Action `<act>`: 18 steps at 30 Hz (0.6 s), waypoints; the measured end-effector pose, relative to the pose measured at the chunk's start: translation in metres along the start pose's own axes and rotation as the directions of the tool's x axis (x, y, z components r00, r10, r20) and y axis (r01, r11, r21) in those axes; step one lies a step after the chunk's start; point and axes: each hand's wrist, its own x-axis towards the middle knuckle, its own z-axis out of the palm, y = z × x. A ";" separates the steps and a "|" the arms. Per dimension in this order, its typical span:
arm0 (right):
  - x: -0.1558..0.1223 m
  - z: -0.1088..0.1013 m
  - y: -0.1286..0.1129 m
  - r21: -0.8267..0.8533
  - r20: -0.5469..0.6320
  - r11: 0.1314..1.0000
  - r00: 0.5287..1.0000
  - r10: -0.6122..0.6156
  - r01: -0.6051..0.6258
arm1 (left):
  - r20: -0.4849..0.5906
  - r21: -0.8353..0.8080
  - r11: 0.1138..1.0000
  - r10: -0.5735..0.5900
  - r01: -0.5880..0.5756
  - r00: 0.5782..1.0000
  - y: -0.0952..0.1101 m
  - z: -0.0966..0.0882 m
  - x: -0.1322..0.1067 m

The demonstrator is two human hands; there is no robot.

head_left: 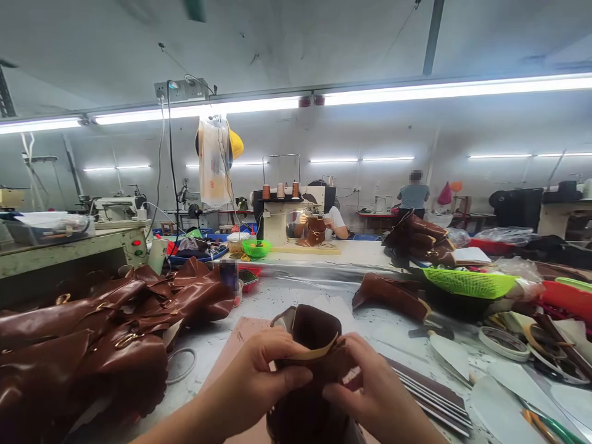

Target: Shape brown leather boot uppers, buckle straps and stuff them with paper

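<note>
A dark brown leather piece (311,404) stands upright in front of me, tube-shaped with its open mouth upward. My left hand (271,362) pinches the near rim, fingers over the edge and thumb on the outer face. On the other side, my right hand (366,376) grips the same rim between thumb and fingers. A pale tan edge strip shows along the rim between the hands. The lower end is cut off by the bottom of the view. Beneath it lies a pinkish board (231,361).
Brown leather pieces with metal rings (115,327) heap at left. Another brown piece (391,297) lies behind my right hand, near dark strips (430,394), tape rolls (504,343) and a green basket (469,283). Across the table, a person (337,223) works at a sewing machine (275,225).
</note>
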 end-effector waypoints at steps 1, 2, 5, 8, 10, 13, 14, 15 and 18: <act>-0.001 -0.002 -0.003 -0.041 -0.102 0.999 0.995 -0.015 0.011 | -0.006 0.009 1.000 0.000 0.000 1.000 0.000 0.001 0.000; -0.002 -0.005 -0.006 -0.031 -0.160 0.999 0.986 -0.037 0.032 | -0.012 0.022 1.000 -0.003 0.003 1.000 0.001 0.001 0.001; 0.000 -0.013 -0.019 0.202 -0.063 0.976 0.995 -0.072 0.084 | 0.023 0.068 0.998 0.005 -0.007 1.000 0.004 0.005 0.002; 0.003 -0.013 -0.028 0.403 0.105 0.915 0.994 -0.004 -0.039 | 0.044 0.078 0.996 0.032 -0.036 0.999 0.005 0.008 0.001; 0.003 -0.010 -0.029 0.452 0.122 0.888 0.992 0.027 -0.080 | 0.035 0.072 0.997 0.035 -0.038 0.999 0.003 0.009 -0.001; -0.002 -0.007 -0.027 0.449 0.085 0.890 0.995 0.054 -0.087 | 0.069 0.087 0.995 0.045 -0.051 0.997 0.000 0.007 -0.003; -0.004 -0.008 -0.026 0.431 0.096 0.898 0.994 0.057 -0.093 | 0.096 0.105 0.992 0.053 -0.063 0.994 0.001 0.006 -0.003; -0.007 -0.011 -0.027 0.407 0.115 0.908 0.992 0.060 -0.102 | 0.124 0.135 0.988 0.060 -0.076 0.990 0.002 0.005 -0.002; -0.011 -0.029 -0.032 0.239 0.203 0.963 0.976 0.077 -0.125 | 0.224 0.258 0.961 0.037 -0.096 0.974 0.011 0.004 0.002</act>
